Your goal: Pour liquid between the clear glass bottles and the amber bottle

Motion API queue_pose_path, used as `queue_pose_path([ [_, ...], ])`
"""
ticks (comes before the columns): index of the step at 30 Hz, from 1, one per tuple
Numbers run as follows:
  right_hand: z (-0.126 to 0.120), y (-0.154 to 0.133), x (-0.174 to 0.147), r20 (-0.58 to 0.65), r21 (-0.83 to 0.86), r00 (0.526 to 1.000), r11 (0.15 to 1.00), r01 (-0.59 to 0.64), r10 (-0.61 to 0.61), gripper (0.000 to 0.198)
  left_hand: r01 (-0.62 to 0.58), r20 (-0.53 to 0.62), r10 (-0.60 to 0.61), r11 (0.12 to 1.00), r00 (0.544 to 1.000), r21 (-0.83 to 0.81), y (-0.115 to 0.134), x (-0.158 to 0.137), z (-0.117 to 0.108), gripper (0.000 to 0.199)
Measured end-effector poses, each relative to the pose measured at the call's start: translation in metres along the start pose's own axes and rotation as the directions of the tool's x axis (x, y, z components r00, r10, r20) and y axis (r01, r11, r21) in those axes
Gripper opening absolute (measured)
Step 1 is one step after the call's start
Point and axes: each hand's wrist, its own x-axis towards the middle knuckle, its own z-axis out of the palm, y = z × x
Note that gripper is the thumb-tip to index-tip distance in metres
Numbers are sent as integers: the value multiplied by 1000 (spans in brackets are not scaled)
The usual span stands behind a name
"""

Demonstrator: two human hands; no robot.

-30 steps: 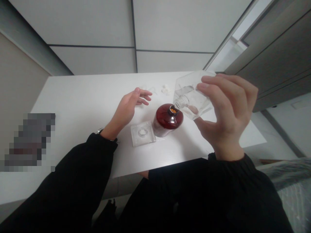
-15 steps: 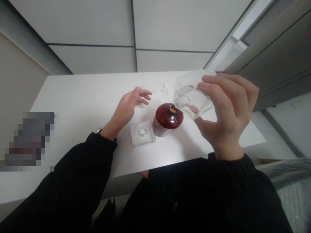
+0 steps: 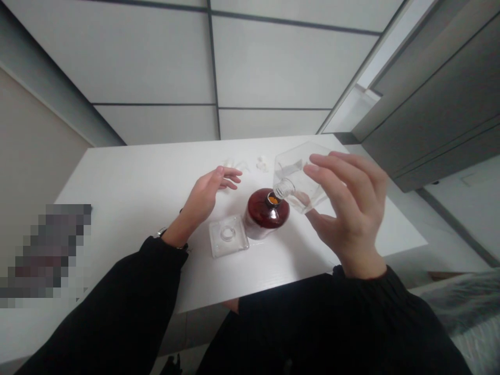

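A person in black sleeves (image 3: 113, 302) tips a clear, angular bottle (image 3: 300, 161) with the right hand (image 3: 351, 208), its threaded neck angled down at the dark-rimmed mouth of a deep-red bottle (image 3: 262, 211) standing on a white desk (image 3: 128, 187); whether the necks touch is unclear. Orange shows inside the red bottle's mouth. The left hand (image 3: 205, 197) hovers to the left, fingers (image 3: 233, 171) loosely extended. Just beside the red bottle stands a clear, square container (image 3: 219, 244) with a round neck. Small white pieces (image 3: 261, 163) lie behind.
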Motion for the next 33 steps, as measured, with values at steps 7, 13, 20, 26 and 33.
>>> queue_pose_path([
  [7, 0, -2, 3, -30, 17, 1000, 1000, 2, -1, 44, 20, 8, -20, 1000, 1000, -1, -2, 1, -2, 69],
  [13, 1, -2, 3, -37, 9, 999, 1000, 8, -8, 41, 23, 5, -23, 1000, 1000, -9, 1, 0, -1, 68],
  [20, 1, 1, 2, -37, 20, 999, 999, 27, -26, 37, -7, 5, 7, 1000, 1000, 2, 2, 0, 0, 64],
  [26, 1, 1, 1, -21, 21, 1000, 1000, 15, -14, 38, -5, -1, 5, 1000, 1000, 4, 0, 0, 1, 64],
  [33, 0, 0, 1, -18, 4, 1000, 1000, 12, -12, 40, -5, 9, 5, 1000, 1000, -7, -2, 1, 1, 64],
])
